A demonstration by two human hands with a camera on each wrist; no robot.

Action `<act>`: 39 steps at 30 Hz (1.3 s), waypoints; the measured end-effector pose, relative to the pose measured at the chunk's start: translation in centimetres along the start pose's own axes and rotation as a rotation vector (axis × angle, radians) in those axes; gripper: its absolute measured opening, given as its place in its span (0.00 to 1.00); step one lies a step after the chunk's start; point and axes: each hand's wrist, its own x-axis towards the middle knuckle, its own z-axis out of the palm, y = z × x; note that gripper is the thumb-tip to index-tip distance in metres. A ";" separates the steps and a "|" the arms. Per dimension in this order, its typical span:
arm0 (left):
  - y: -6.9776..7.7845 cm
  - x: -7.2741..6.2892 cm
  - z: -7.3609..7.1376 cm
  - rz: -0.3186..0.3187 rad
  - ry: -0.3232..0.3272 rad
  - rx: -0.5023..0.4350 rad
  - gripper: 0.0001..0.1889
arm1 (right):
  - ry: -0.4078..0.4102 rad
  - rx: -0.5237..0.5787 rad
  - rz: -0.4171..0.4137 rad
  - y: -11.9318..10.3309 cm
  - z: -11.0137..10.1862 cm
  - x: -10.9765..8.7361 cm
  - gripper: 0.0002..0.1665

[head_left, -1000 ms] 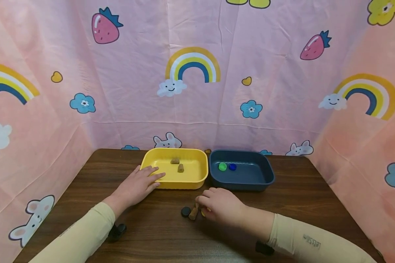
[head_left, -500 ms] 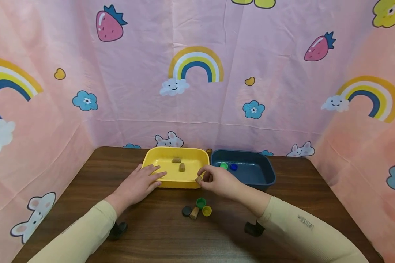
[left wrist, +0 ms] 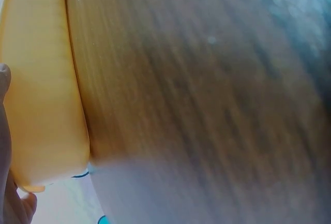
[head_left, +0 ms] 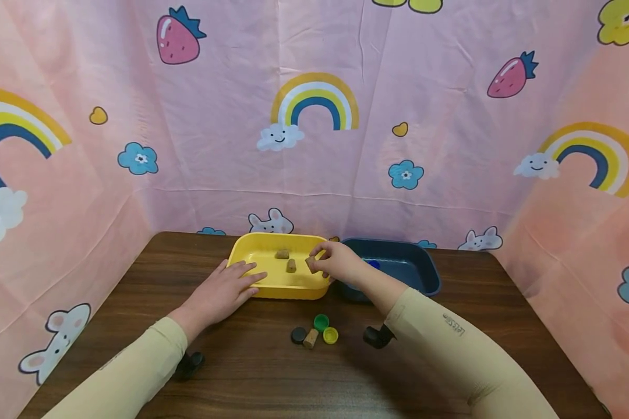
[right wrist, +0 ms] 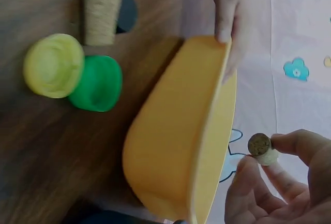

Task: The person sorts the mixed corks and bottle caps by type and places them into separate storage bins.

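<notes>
My right hand (head_left: 340,262) pinches a cork (right wrist: 260,145) between thumb and fingers, above the right side of the yellow tray (head_left: 288,293). Two more corks lie inside that tray, one cork (head_left: 282,254) at the back and another cork (head_left: 291,266) nearer the middle. My left hand (head_left: 223,293) rests on the tray's left end with its fingers spread over the rim. On the table in front are another cork (head_left: 310,338), a black cap (head_left: 298,335), a green cap (head_left: 321,322) and a yellow cap (head_left: 331,335).
Beside the yellow tray stands a dark blue tray (head_left: 424,279), partly hidden by my right hand and forearm. A blue cap (head_left: 374,264) lies in it. Behind the wooden table (head_left: 230,372) hangs a pink patterned cloth (head_left: 209,145).
My right hand has lifted a cork off the table and carried it up and back over the yellow tray, uncovering the green and yellow caps. My left hand stays on the tray.
</notes>
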 end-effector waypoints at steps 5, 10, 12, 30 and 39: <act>0.1 0.0 0.0 0.005 0.006 0.006 0.24 | -0.031 0.119 0.108 -0.6 -0.2 2.0 0.14; 0.1 -0.1 -0.2 0.000 0.014 0.009 0.24 | -0.051 0.204 0.193 -1.5 -0.4 3.7 0.10; 0.1 0.0 -0.1 -0.001 0.010 0.011 0.24 | -0.046 0.213 0.218 -1.6 -0.4 4.4 0.09; -0.1 -0.3 0.2 -0.022 -0.013 0.011 0.24 | 0.060 0.139 0.308 -1.1 1.5 8.0 0.08; -0.1 -0.1 0.4 -0.020 -0.015 0.021 0.25 | 0.061 -0.082 0.326 -0.5 3.4 9.3 0.05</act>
